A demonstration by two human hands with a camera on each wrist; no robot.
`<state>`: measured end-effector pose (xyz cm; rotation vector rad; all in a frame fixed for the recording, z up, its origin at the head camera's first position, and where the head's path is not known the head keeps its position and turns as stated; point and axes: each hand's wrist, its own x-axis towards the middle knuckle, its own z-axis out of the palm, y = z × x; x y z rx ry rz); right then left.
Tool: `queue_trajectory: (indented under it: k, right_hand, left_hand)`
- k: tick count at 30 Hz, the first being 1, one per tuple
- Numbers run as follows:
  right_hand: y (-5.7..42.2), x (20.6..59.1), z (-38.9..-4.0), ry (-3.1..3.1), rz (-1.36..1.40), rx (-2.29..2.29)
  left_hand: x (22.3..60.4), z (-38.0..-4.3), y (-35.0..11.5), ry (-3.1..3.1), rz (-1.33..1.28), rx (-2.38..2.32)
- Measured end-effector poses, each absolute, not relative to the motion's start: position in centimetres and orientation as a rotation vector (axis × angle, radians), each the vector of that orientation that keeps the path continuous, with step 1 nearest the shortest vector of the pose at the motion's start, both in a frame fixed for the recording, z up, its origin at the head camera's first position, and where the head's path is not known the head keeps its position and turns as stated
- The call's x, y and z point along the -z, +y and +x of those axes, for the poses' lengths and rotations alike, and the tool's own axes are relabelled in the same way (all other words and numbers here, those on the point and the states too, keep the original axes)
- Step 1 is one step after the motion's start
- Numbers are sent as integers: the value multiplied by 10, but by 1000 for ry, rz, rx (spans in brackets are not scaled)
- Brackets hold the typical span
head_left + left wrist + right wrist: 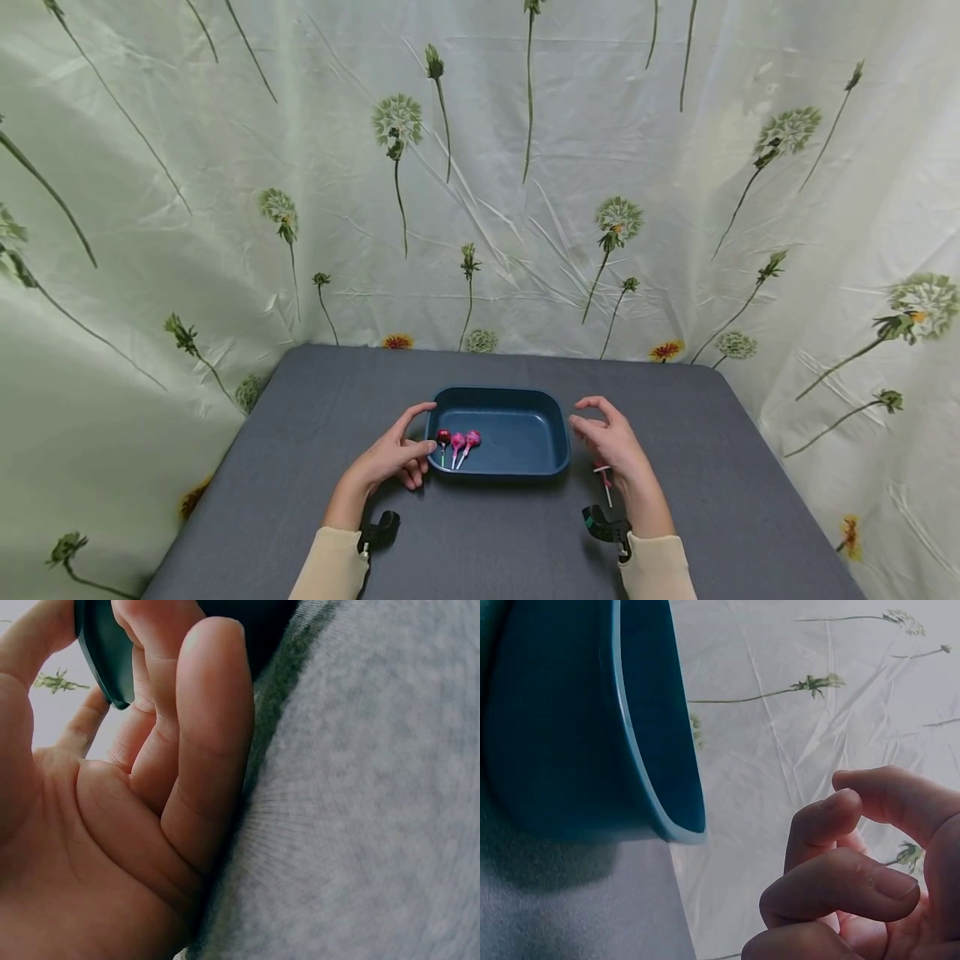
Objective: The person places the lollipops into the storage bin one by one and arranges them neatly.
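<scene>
A dark blue rectangular tray (517, 477) lies on the table in the head view. Inside, at its left end, are three lollipops: a dark red one (444, 437), a pink one (457, 440) and another pink one (472, 438). My left hand (390, 457) holds the tray's left end, with thumb and index finger at the rim; its other fingers curl below. Just off the right end is my right hand (617, 442), loosely curled and holding nothing; the right wrist view shows a gap to the tray. Another lollipop (604, 479) lies by the right wrist, partly hidden.
A dark grey cloth covers the table (337, 392). Behind it and at both sides hangs a pale curtain (480, 208) with a dandelion print. Black wrist mounts sit on the left wrist (381, 531) and the right wrist (607, 529).
</scene>
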<state>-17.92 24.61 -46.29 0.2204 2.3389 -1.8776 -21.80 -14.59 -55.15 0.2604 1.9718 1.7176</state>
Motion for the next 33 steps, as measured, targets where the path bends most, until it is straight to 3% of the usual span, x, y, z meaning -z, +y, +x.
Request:
queue_trajectory:
  k: [33]
  right_hand:
    - [296, 471, -157, 2327, 432, 1854]
  left_hand:
    - [548, -217, -145, 1969, 265, -1712]
